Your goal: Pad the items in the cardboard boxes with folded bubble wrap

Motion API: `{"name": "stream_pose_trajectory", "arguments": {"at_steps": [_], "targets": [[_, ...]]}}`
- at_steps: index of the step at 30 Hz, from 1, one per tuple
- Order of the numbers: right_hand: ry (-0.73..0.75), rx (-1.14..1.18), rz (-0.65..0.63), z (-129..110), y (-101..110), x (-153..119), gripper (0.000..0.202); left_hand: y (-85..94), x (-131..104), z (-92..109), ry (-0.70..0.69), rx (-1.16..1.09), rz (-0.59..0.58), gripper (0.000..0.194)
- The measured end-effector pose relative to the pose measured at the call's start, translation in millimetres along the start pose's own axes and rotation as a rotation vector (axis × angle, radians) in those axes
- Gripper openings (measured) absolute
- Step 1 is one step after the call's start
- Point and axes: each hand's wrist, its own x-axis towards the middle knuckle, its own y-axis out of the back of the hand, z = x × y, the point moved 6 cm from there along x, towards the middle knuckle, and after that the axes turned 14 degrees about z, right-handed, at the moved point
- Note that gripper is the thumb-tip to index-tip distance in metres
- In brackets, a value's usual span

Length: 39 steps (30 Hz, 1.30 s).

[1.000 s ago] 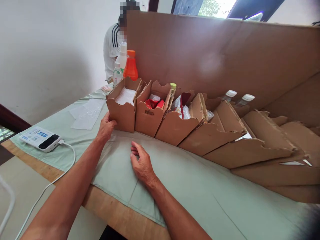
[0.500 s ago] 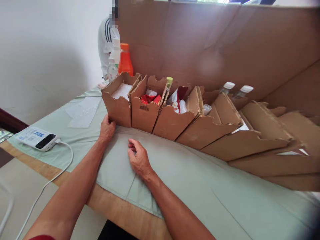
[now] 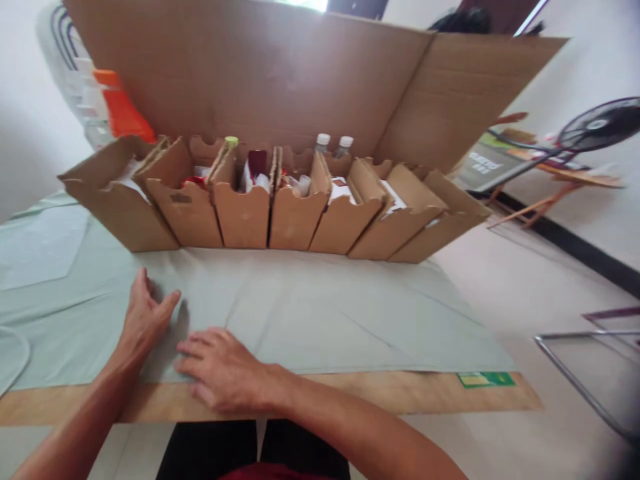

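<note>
My left hand [image 3: 147, 313] is over the green cloth [image 3: 310, 307], thumb and fingers apart, with nothing in it. It sits just in front of the leftmost cardboard box [image 3: 125, 217], apart from it. Nearer the table's front edge, my right hand [image 3: 217, 367] lies palm down on the cloth, fingers spread and holding nothing. Several open cardboard boxes stand in a row behind the hands. The second box [image 3: 187, 213] holds something red; the third box [image 3: 245, 217] shows a dark red and white packet [image 3: 255, 167]. White pieces show in others.
A tall cardboard panel [image 3: 260, 73] stands behind the boxes. An orange bottle [image 3: 125, 110] is at the back left, two white-capped bottles [image 3: 323, 141] behind the row. Clear sheets [image 3: 45, 247] lie left. At right are a fan [image 3: 595, 125] and a metal frame [image 3: 575, 367].
The view has swung right, showing the whole row, the fan and floor. My left hand has come away from the leftmost box. My right hand has opened and moved back toward the table edge.
</note>
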Motion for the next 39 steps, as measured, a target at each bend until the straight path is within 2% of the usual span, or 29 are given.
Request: {"name": "stream_pose_trajectory", "arguments": {"at_steps": [2,3,7,9,10,12,14,16,23,25,27,29,32,34,36,39], "targets": [[0.044,0.001,-0.029,-9,20,-36,0.03,-4.9,-26,17,-0.03,0.012,-0.044,0.079],[-0.001,0.005,0.01,-3,37,-52,0.028,-9.5,-37,28,-0.049,0.026,-0.065,0.078],[-0.495,-0.204,0.343,62,132,-125,0.025,-40.6,-66,86,-0.208,0.078,-0.22,0.066],[-0.662,-0.302,0.427,89,167,-170,0.03,-56.7,-81,116,-0.284,0.057,-0.306,0.06],[-0.714,-0.332,0.446,97,178,-191,0.031,-63.5,-88,130,-0.32,0.043,-0.341,0.056],[-0.775,-0.356,0.461,104,187,-231,0.033,-75.6,-104,154,-0.382,0.009,-0.422,0.05],[-0.788,-0.371,0.468,100,185,-261,0.036,-85.4,-119,171,-0.421,-0.025,-0.498,0.047],[-0.763,-0.387,0.473,91,179,-278,0.039,-93.2,-129,181,-0.443,-0.041,-0.547,0.046],[-0.661,-0.416,0.447,71,175,-287,0.037,-107.8,-145,198,-0.586,-0.004,-0.585,0.046],[-0.624,-0.364,0.419,63,180,-291,0.031,-109.9,-146,204,-0.597,-0.004,-0.589,0.046],[-0.634,-0.299,0.433,59,195,-298,0.023,-114.2,-148,208,-0.603,-0.006,-0.582,0.046],[-0.73,-0.303,0.543,63,227,-309,0.021,-121.0,-153,209,-0.629,-0.014,-0.561,0.045],[-0.901,-0.517,0.809,79,298,-324,0.02,-131.7,-166,206,-0.7,-0.009,-0.507,0.043],[-0.895,-0.7,0.929,88,344,-319,0.023,-136.1,-174,203,-0.745,0.009,-0.465,0.042],[-0.805,-0.859,0.961,98,383,-300,0.03,-137.4,-179,202,-0.776,0.016,-0.434,0.042],[-0.726,-1.054,0.821,120,419,-258,0.049,-136.3,-181,204,-0.797,0.013,-0.422,0.042]]}}
